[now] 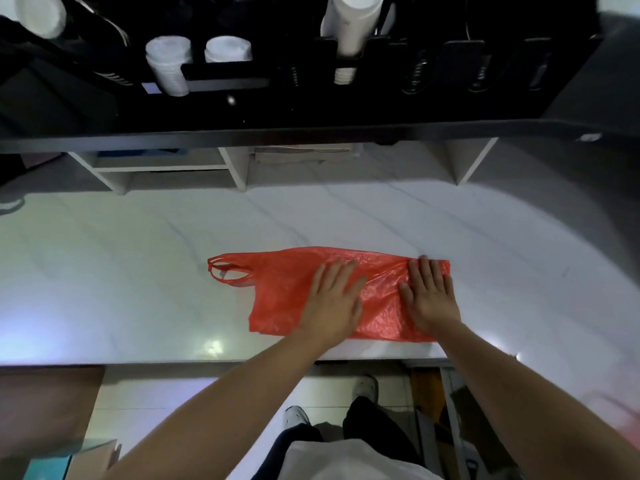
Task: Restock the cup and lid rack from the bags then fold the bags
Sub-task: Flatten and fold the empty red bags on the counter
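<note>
A wide white marble-patterned table (138,271) fills the middle of the view. Above its far edge sits a long black cup and lid rack (381,98), with stacks of white paper cups (168,64) standing in its slots and a taller white stack (353,26) toward the right. A thin red plastic carrier bag (277,289) lies flattened near the table's front edge, its looped handles (225,270) pointing left. Both hands lie flat on the bag with fingers straight and spread, gripping nothing: the left hand (334,303) presses its middle, the right hand (429,296) presses its right end, the two set apart.
</note>
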Available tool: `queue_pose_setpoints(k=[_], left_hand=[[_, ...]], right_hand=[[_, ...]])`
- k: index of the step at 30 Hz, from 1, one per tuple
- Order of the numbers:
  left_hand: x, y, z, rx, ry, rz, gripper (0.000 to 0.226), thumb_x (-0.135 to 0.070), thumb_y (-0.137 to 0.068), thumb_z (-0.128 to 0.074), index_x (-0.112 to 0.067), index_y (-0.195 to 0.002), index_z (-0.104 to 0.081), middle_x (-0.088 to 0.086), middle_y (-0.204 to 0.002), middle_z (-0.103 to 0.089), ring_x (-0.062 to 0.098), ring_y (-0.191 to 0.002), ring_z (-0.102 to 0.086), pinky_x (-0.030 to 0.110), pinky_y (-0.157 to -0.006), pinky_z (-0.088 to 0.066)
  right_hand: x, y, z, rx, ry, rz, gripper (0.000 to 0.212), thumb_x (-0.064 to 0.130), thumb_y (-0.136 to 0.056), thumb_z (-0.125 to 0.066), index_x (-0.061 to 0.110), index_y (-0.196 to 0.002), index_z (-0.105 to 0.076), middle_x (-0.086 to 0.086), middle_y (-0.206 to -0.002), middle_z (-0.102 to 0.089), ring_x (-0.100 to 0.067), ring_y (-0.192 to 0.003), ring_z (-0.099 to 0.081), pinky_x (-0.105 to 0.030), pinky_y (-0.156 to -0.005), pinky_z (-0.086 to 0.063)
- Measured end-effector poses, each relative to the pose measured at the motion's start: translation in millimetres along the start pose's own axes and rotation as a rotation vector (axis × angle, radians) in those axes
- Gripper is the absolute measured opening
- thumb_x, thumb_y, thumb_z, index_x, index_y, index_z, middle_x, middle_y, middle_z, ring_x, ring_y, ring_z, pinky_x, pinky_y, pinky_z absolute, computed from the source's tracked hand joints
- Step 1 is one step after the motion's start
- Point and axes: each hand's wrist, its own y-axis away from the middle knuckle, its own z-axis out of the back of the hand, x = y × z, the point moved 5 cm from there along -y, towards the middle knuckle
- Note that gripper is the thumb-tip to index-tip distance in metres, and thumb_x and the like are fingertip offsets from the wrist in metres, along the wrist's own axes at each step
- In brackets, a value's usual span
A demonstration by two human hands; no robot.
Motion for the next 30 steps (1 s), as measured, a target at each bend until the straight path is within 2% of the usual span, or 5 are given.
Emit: queue_pose_setpoints(k=[6,14,20,26,30], left_hand=[[-22,-48,-50,0.209,-0.141,0.068,0.061,-0.05,-0.103,-0.025,-0.033,-0.161,-0.016,0.004,-0.17,-0.002,0.028,-0.156,0.008,0.057,-0.122,0.0],[32,-23,-71,0.193,-0.098,0.244,0.067,-0.066,-0.099,-0.017,-0.041,-0.16,-0.005,-0.001,-0.17,0.006,0.027,-0.156,0.01,0.056,-0.123,0.002],[101,6,-60,0.103,-0.046,0.388,0.067,-0.065,-0.099,-0.023,-0.04,-0.16,-0.011,-0.001,-0.17,-0.002,0.026,-0.156,0.003,0.054,-0.124,-0.002],[168,33,-49,0.076,0.004,0.565,0.066,-0.067,-0.099,-0.012,-0.043,-0.16,-0.001,-0.001,-0.17,0.003,0.019,-0.155,0.012,0.054,-0.124,0.001],[186,39,-44,0.117,0.019,0.588,0.066,-0.065,-0.1,-0.007,-0.04,-0.16,0.002,0.0,-0.17,0.006,0.018,-0.155,0.014,0.054,-0.124,0.002]], right_hand=[[-3,2,-6,-0.074,0.051,0.013,0.067,0.055,-0.105,-0.012,0.024,-0.16,0.008,-0.005,-0.167,0.016,-0.024,-0.153,0.021,-0.047,-0.125,0.006],[-12,-2,-18,-0.118,0.031,-0.011,0.065,0.062,-0.103,-0.006,0.034,-0.16,0.004,0.002,-0.169,0.012,-0.017,-0.153,0.023,-0.046,-0.125,0.006],[-13,-3,-19,-0.122,0.036,-0.02,0.065,0.063,-0.102,-0.003,0.034,-0.16,0.006,0.003,-0.168,0.014,-0.017,-0.153,0.022,-0.046,-0.126,0.005],[-13,-3,-19,-0.135,0.035,-0.012,0.065,0.064,-0.102,-0.003,0.035,-0.16,0.006,0.004,-0.169,0.013,-0.015,-0.153,0.021,-0.046,-0.126,0.004],[-13,-3,-18,-0.131,0.037,-0.017,0.066,0.064,-0.101,-0.001,0.035,-0.16,0.007,0.004,-0.168,0.014,-0.015,-0.152,0.023,-0.046,-0.126,0.004]])
